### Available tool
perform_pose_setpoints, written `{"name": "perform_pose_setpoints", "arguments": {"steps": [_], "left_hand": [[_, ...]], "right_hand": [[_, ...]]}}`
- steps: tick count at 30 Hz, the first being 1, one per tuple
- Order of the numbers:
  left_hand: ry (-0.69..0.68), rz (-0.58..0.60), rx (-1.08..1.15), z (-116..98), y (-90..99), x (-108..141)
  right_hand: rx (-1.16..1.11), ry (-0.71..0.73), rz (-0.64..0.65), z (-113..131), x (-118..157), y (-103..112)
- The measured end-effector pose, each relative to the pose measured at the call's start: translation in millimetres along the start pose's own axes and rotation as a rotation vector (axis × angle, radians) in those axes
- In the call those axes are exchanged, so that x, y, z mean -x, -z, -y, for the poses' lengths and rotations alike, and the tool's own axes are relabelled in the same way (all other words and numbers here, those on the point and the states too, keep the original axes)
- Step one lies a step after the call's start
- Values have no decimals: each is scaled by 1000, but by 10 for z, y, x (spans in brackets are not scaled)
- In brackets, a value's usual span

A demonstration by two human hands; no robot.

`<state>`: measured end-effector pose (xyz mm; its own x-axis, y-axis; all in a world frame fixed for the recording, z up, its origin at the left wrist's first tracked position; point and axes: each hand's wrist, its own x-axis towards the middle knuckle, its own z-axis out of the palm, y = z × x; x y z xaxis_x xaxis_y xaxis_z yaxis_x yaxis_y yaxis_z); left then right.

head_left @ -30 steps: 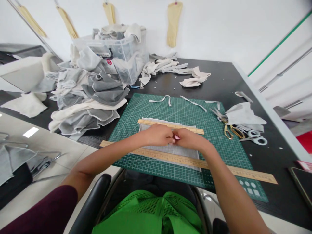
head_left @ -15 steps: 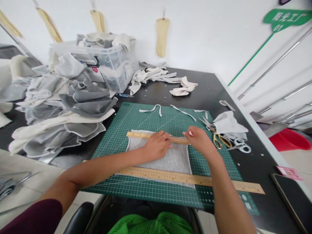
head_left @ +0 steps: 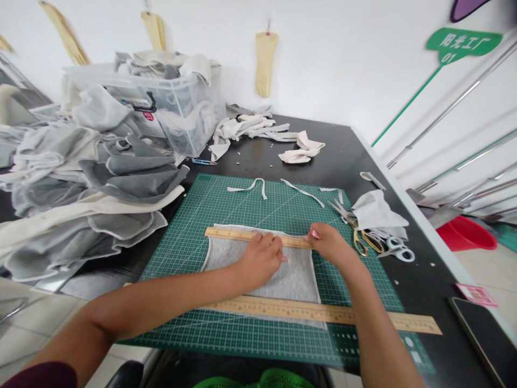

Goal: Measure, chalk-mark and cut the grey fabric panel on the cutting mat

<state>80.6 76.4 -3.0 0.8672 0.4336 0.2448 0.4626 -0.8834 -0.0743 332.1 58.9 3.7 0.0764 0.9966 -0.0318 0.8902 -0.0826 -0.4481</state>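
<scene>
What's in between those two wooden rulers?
Grey cloth lies between the short ruler and the long ruler, with the left hand over part of it; the head view shows this.

The premises are identified as a textile workshop, factory use being indicated by the characters 阳光工厂 on a green sign (head_left: 464, 42). A black worktable (head_left: 337, 161) is partly covered by a green cutting mat (head_left: 238, 209), on which grey fabric (head_left: 299, 280) and wooden rulers (head_left: 283, 308) are laid. Gold-handled scissors (head_left: 353, 222) are noted at the mat's edge, and cloth pieces (head_left: 133, 175) are heaped beside a filled clear plastic bin (head_left: 172, 103).
</scene>
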Motion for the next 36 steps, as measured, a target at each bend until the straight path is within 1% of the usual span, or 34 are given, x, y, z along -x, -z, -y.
{"name": "perform_pose_setpoints", "arguments": {"steps": [4,9,17,23,26,29,32,34,36], "left_hand": [[-5,-13,-53,-43,-45,11],[-13,-47,-95,-62,-96,23],[-35,-47,-92,-58,-71,22],[-95,-45,-81,-57,-69,47],[-43,-49,-108,-67,-72,58],[25,-24,-126,-87,-75,62],[32,-28,-159,-116,-77,73],[59,-40,-191,-139,-74,86],[99,-26,-208,-161,-68,100]], "right_hand": [[-40,-10,20,-2,18,36],[-50,-44,82,18,41,102],[-46,-29,82,-30,48,87],[-27,-22,100,-38,55,105],[-23,-22,109,-17,59,119],[-19,-11,102,-19,56,116],[-21,-2,96,-24,50,111],[-26,-7,95,-21,45,112],[-29,-21,97,-19,37,111]]}}
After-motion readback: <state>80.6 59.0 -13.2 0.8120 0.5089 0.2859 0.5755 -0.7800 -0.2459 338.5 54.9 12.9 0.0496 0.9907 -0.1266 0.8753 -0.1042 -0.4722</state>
